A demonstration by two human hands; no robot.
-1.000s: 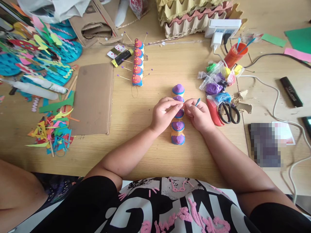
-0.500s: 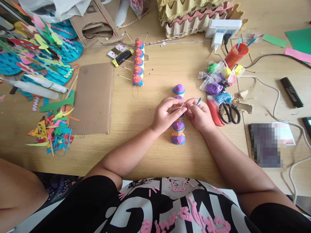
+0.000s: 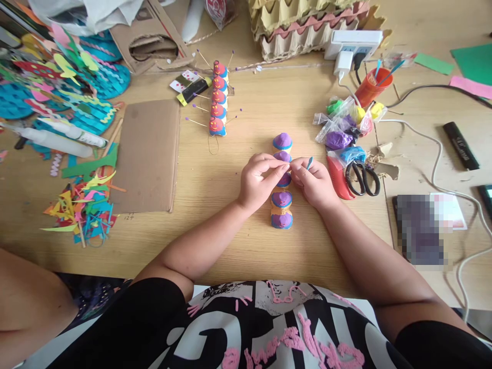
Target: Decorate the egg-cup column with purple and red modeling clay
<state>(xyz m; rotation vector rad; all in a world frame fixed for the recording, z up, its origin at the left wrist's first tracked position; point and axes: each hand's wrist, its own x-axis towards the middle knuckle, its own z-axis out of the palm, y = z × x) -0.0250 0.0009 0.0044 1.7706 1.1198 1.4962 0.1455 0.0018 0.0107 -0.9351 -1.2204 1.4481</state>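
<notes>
A strip of purple, blue and orange bumps (image 3: 282,199) lies upright in the view on the table, partly covered by my fingers. Above its middle, my left hand (image 3: 261,179) is closed, thumb and forefinger pinched on something too small to make out. Touching or nearly touching those fingertips is my right hand (image 3: 313,182), closed with a small blue tool (image 3: 309,163) sticking up from its fingers. Farther back stands a finished-looking strip of red and blue bumps (image 3: 218,97) with drawn faces and purple-tipped sticks.
Bagged clay (image 3: 338,140), black-handled scissors (image 3: 362,179) and an orange cup (image 3: 373,87) are on the right. Cardboard (image 3: 146,154) and paper scraps (image 3: 84,210) lie left. Egg trays (image 3: 307,25) and a power strip (image 3: 355,43) sit behind; another person's bare limb (image 3: 31,302) shows lower left.
Both hands have shifted slightly left. The blue tool in my right hand has tilted more upright, and my left fingertips have closed together.
</notes>
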